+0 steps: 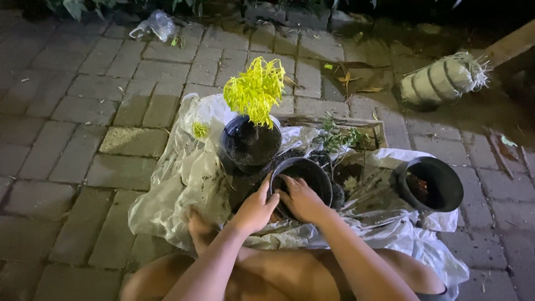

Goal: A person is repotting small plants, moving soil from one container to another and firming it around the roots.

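Observation:
Both my hands rest on a black plastic pot (pixel 312 170) that stands in the middle of a white plastic sheet (pixel 184 178). My left hand (pixel 257 207) presses against the pot's near left rim. My right hand (pixel 300 199) reaches over the near rim, fingers dipping inside. Just behind it stands another black pot (pixel 249 146) holding a bright yellow-green plant (pixel 255 89). A small green plant (pixel 334 138) lies in loose dark soil beside the pot I touch.
A third black pot (pixel 432 184) sits on the sheet at the right, tilted toward me. A wrapped root ball (pixel 443 81) lies on the brick paving at the back right. A crumpled clear bag (pixel 156 25) lies far left. My bare knees are below.

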